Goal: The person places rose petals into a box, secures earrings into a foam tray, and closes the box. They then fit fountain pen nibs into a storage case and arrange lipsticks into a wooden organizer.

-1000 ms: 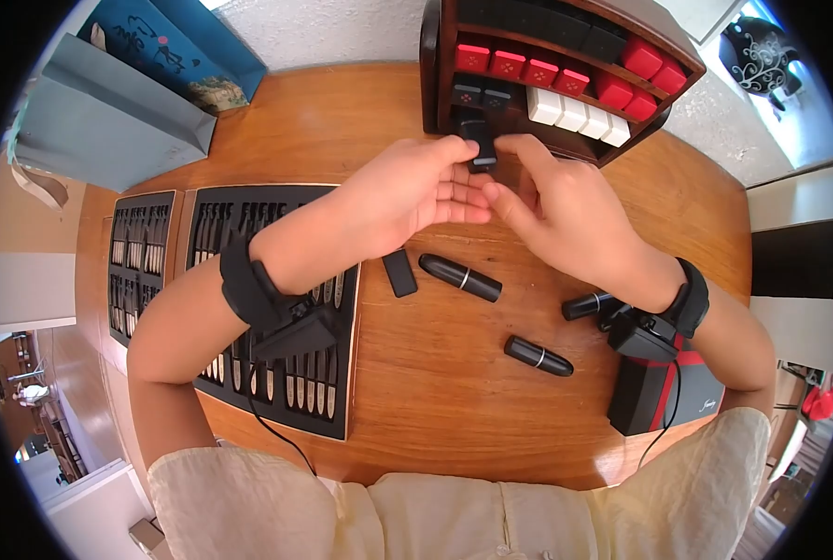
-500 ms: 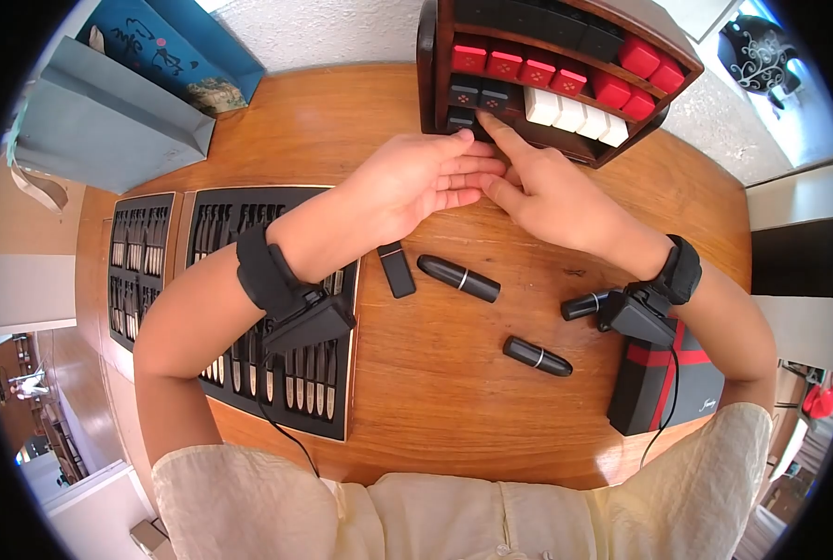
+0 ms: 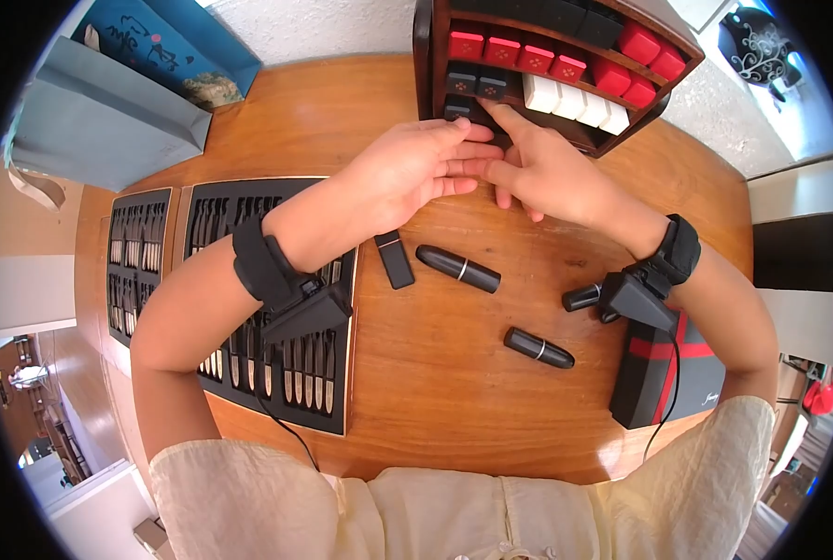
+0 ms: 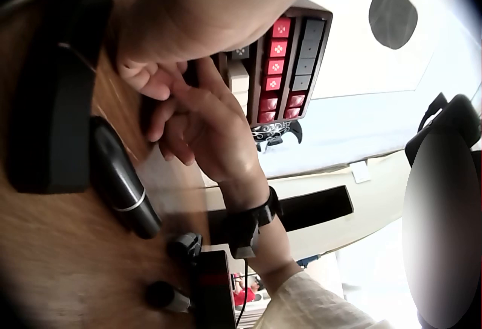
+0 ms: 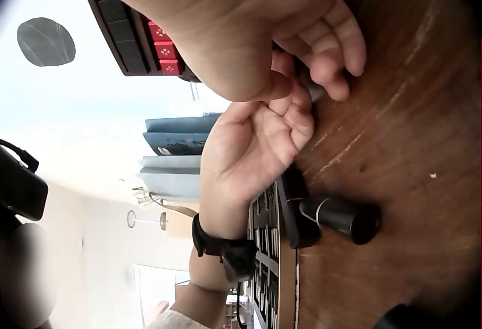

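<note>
In the head view the left hand [image 3: 414, 173] is palm-up before the wooden rack [image 3: 425, 79], fingers loosely extended, its thumb beside a lower black box [image 3: 457, 108]; whether it touches is unclear. The right hand [image 3: 558, 175] reaches with its index finger to just below a black box [image 3: 492, 85] in the rack's left part; its thumb is by the left fingertips. Nothing shows in either palm. In the left wrist view the right hand [image 4: 218, 137] has its lower fingers bent loosely. The left palm [image 5: 260, 144] looks bare in the right wrist view.
Black tubes [image 3: 458, 269] [image 3: 539, 348] [image 3: 581, 298] and a flat black case [image 3: 395, 260] lie on the table [image 3: 435, 392]. Trays of slim tools [image 3: 349, 373] stand left, a ribboned box [image 3: 644, 383] right, blue bags [image 3: 127, 112] back left. Red [image 3: 466, 44] and white [image 3: 541, 95] boxes fill rack shelves.
The black box that was at the left thumb and fingers a second ago now stands low in the rack's left end. The left hand has let go; the right index finger has moved up to the rack.
</note>
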### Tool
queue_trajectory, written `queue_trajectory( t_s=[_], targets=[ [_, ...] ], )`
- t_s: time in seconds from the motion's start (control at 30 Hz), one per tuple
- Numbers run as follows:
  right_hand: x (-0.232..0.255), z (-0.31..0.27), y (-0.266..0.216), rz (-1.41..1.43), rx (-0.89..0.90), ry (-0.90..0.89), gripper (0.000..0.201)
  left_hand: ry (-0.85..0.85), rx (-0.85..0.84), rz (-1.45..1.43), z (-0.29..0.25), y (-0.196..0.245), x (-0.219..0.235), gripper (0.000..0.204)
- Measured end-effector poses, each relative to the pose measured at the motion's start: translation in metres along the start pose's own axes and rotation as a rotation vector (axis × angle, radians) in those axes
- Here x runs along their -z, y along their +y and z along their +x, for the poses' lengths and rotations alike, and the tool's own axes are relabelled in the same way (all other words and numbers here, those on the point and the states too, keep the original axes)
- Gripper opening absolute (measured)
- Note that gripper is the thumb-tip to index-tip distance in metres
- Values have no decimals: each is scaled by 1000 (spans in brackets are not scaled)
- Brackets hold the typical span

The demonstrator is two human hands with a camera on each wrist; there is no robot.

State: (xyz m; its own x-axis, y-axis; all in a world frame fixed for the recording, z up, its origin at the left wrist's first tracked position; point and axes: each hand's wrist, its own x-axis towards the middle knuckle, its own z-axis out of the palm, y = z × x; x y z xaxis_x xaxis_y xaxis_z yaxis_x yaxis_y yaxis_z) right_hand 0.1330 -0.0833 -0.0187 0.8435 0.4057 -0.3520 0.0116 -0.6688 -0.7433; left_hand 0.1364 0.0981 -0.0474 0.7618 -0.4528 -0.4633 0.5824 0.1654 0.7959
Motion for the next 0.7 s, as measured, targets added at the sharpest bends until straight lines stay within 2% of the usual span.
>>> queue_trajectory(
  t_s=[0.1,0.2,0.23,0.27,0.3,0.33,0.37,0.4,0.43,0.47,0.5,0.6,0.7],
  targets=[
    [-2,1,4,-12,18,9,77,-23,5,5,0,2,5,38],
    [0,-5,-3,-32,16,-4,76,-44,28,132,-13,14,7,35],
    [-2,-7,1,-31,17,-2,76,-62,10,310,-20,19,8,31],
    [-6,-8,10,-73,138,66,71,-80,-8,489,-26,22,10,29],
    [-9,-11,15,-114,260,134,67,-81,-8,492,-30,26,15,29],
    [-9,-17,14,-114,261,136,67,-175,-97,799,-35,29,21,26],
    [-8,-25,11,-128,260,151,54,-270,-189,1105,-40,32,25,24],
    [-7,-29,10,-142,259,167,41,-271,-189,1107,-48,34,26,24],
    [-6,-31,14,-142,259,169,41,-282,-287,1374,-58,35,24,26],
    [-5,-33,20,-153,298,147,29,-290,-388,1640,-67,35,24,28],
    [-5,-35,23,-164,336,127,17,-310,-427,1670,-71,32,27,32],
    [-5,-41,22,-152,327,153,7,-274,-488,1844,-76,24,29,33],
    [0,-44,19,-167,282,95,4,-232,-431,1874,-74,22,25,32]
  ],
)
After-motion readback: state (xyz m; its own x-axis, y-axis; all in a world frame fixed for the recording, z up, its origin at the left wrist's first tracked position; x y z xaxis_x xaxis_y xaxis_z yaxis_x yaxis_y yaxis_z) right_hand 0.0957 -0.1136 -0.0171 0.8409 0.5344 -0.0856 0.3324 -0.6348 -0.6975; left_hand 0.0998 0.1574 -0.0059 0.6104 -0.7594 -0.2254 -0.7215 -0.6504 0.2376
